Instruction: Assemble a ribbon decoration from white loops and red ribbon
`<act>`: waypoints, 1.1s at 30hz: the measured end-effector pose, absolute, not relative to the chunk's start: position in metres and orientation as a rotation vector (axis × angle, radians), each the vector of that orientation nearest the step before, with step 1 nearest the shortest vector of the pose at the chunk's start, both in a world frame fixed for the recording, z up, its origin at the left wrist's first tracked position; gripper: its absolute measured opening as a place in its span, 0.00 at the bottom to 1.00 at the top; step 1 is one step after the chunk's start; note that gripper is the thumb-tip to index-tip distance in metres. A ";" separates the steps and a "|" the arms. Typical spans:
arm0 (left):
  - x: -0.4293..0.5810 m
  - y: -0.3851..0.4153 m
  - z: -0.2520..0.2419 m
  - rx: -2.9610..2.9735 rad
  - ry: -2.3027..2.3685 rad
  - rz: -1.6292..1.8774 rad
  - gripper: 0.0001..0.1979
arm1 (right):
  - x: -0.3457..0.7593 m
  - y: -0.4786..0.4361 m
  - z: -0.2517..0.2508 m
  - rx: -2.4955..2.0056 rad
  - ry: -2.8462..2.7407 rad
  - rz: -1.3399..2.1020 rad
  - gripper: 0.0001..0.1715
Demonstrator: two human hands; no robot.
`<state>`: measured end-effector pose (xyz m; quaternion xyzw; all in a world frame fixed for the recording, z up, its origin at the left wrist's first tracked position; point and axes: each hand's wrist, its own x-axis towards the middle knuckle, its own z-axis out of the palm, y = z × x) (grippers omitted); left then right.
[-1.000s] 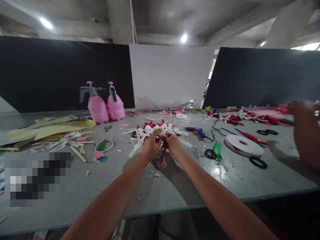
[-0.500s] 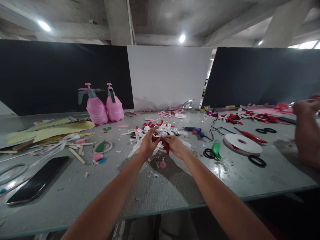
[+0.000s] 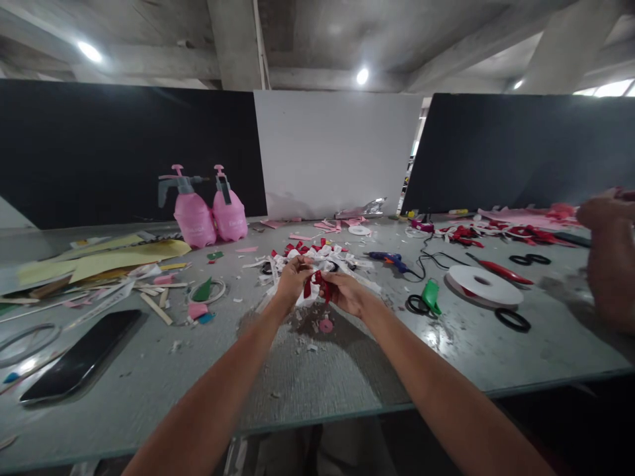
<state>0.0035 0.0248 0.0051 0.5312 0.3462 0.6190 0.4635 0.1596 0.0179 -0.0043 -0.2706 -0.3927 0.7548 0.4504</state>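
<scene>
Between my two hands, over the middle of the table, is a dark red ribbon bow (image 3: 317, 284). The fingers of my left hand (image 3: 294, 283) are closed on its left side. My right hand (image 3: 346, 291) pinches the bow from the right, with its fingers curled. Just behind lies a pile of white and red ribbon pieces (image 3: 322, 251), partly covered by my hands. A small pink disc (image 3: 325, 326) rests on the table below the bow.
To the right are a blue glue gun (image 3: 389, 258), a white ribbon spool (image 3: 483, 285), a green-handled tool (image 3: 431, 296) and black rings (image 3: 512, 320). Pink spray bottles (image 3: 194, 218), yellow sheets (image 3: 129, 256) and a phone (image 3: 82, 357) lie left. Another person's arm (image 3: 610, 264) is far right.
The red bow has turned between my fingers and its loops now show more clearly. My right hand has rolled so more of its curled fingers show. The other person's hand has shifted slightly.
</scene>
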 end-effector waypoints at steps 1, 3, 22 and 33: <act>0.002 0.025 0.007 1.444 0.927 1.599 0.05 | 0.159 0.020 -0.005 -0.685 -0.929 1.823 0.07; -0.002 0.023 0.010 1.774 1.053 1.674 0.05 | 0.158 0.022 -0.005 -0.692 -0.885 1.773 0.07; -0.007 0.023 0.002 2.200 1.286 1.565 0.04 | 0.158 0.025 -0.003 -0.702 -0.792 1.715 0.07; -0.005 0.026 -0.003 2.139 1.267 1.624 0.06 | 0.158 0.032 -0.009 -0.797 -0.743 1.673 0.06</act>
